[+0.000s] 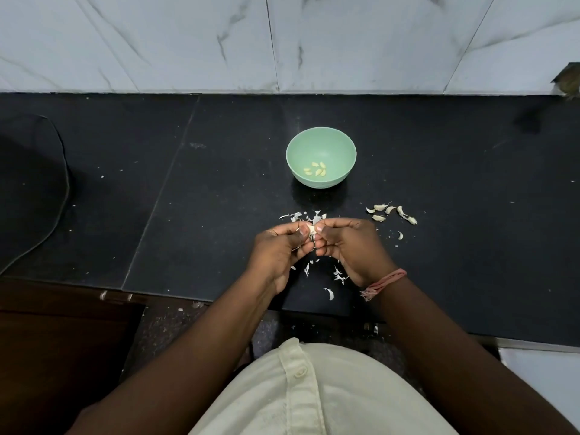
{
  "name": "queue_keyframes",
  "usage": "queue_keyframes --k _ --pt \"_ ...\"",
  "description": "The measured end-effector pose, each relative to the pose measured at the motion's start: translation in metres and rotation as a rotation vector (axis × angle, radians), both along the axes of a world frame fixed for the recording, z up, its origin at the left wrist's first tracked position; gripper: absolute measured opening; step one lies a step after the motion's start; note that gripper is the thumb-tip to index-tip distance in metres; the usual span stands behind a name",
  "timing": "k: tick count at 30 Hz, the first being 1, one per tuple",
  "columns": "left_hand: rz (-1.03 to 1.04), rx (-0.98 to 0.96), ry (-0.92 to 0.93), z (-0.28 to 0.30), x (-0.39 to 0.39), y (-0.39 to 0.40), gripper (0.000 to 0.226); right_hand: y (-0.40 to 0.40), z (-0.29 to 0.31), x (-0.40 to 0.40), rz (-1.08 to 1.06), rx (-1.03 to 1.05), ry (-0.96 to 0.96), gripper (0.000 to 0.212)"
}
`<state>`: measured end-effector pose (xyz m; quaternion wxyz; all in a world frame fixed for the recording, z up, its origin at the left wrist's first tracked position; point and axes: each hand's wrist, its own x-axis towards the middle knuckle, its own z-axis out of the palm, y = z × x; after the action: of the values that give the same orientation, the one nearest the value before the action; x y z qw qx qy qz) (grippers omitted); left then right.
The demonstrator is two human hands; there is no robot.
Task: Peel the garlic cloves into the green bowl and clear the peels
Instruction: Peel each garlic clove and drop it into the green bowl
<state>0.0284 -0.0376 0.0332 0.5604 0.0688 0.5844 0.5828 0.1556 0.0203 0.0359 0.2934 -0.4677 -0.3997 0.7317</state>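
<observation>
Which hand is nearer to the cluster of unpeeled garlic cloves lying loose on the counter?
Right. The right hand sits just below and left of the unpeeled garlic cloves. The left hand is farther left, beyond the right one. Both pinch one clove between them.

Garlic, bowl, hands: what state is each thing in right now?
Green bowl: upright, holding a few peeled cloves.
Clove: pinched between both hands.
Left hand: grips the clove.
Right hand: grips the clove.
Unpeeled cloves: loose on the counter.
Peels: scattered on the counter.

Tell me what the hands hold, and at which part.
Both hands, left hand and right hand, pinch one small white garlic clove at its two ends.
</observation>
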Motion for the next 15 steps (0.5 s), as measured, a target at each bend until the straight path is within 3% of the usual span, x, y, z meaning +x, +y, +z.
queue_keyframes --k 10,15 --pt "0.039 0.094 0.111 -0.001 0.005 0.002 0.016 0.002 -0.001 -0.007 -0.050 -0.353 0.206 0.012" --pt "0.078 0.110 0.014 -0.003 0.007 0.002 0.019 -0.001 -0.001 -0.011 -0.105 -0.272 0.147 0.012"
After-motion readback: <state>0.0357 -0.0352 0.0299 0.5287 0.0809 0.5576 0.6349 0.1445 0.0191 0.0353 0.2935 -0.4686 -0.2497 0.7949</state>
